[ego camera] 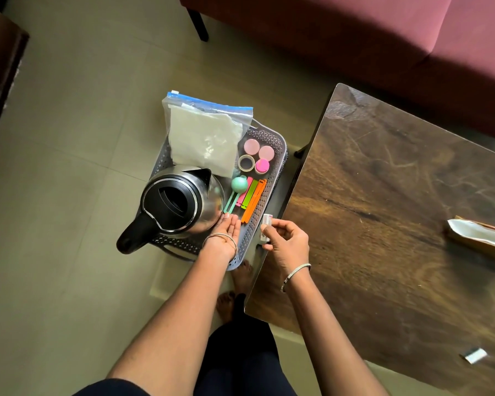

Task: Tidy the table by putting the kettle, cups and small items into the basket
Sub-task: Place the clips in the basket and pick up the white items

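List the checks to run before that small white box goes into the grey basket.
1. Grip: right hand pinches the small white box between its fingers: ok.
2. Landing spot: bare floor shows in the near right corner of the grey perforated plastic basket, beside the orange clips: ok.
3. Drop path clear: left hand lies straight-fingered in the basket right beside that spot: not ok.
4. Steel kettle with black handle upright inside the basket: ok.
5. Cups packed: none in sight: cannot tell.
6. Wooden table cleared: a brown-and-white paper packet and a small white wrapper lie on it: not ok.
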`<state>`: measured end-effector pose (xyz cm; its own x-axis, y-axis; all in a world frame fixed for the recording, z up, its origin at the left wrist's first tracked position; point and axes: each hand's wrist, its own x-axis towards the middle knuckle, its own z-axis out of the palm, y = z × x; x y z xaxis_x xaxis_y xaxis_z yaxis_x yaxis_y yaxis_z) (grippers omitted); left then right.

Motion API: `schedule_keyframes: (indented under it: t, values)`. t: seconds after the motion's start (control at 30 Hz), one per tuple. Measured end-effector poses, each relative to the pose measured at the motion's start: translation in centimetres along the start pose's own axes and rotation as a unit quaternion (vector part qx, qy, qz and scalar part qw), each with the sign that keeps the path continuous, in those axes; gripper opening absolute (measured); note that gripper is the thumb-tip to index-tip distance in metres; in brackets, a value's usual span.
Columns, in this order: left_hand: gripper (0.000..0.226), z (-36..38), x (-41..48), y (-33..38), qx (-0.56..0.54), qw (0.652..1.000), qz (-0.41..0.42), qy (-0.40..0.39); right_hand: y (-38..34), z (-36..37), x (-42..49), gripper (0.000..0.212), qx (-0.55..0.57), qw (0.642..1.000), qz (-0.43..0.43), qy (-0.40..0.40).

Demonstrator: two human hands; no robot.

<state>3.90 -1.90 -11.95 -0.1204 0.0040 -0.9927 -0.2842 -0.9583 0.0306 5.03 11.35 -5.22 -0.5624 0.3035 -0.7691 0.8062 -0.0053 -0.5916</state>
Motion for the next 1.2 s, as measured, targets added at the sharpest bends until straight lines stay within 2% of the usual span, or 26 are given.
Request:
schedule_keyframes:
  t: [0.07, 0.23, 0.33, 0.47, 0.57, 0.7, 0.83, 0.93, 1.03, 1.2]
  values:
    - [0.038, 0.2, 0.0, 0.1, -0.01, 1.0, 0.0, 0.01, 0.1, 0.1, -0.1, 0.021, -0.004, 1.0, -0.001, 0.0]
    - [0.037, -0.2, -0.8, 0.1, 0.056, 0.998, 0.032, 0.008, 0.4, 0.2, -0.2, 0.019, -0.032, 0.999, -0.011, 0.012]
    - [0.016, -0.6, -1.7, -0.2, 0.148, 0.987, 0.056, 0.028, 0.3, 0.6, -0.5, 0.019, -0.051, 0.998, -0.022, 0.026]
    - [0.029, -1.7, -3.2, 0.0, 0.251, 0.961, 0.106, 0.053, -0.3, 2.1, -0.9, 0.021, -0.08, 0.995, -0.04, 0.036]
    - [0.03, -3.4, -4.5, 0.2, 0.318, 0.932, 0.168, 0.054, -0.6, 4.2, -1.2, 0.024, -0.135, 0.989, -0.046, 0.043]
    - [0.028, -5.8, -5.1, 1.1, 0.41, 0.863, 0.286, 0.079, -0.3, 7.6, -1.2, 0.026, -0.245, 0.967, -0.052, 0.055]
    - [0.021, -6.7, -5.0, 2.1, 0.472, 0.815, 0.328, 0.079, 0.5, 10.1, -0.4, 0.03, -0.294, 0.952, -0.017, 0.077]
    - [0.017, -6.8, -5.1, 2.3, 0.485, 0.808, 0.331, 0.055, 0.7, 10.9, 0.1, 0.034, -0.296, 0.949, -0.009, 0.106]
    - [0.009, -7.1, -5.2, 2.6, 0.474, 0.819, 0.319, 0.041, 0.8, 11.4, 0.4, 0.037, -0.313, 0.942, -0.015, 0.123]
    - [0.008, -7.1, -5.0, 2.8, 0.462, 0.83, 0.311, 0.035, 1.0, 11.9, 0.6, 0.035, -0.357, 0.924, -0.034, 0.131]
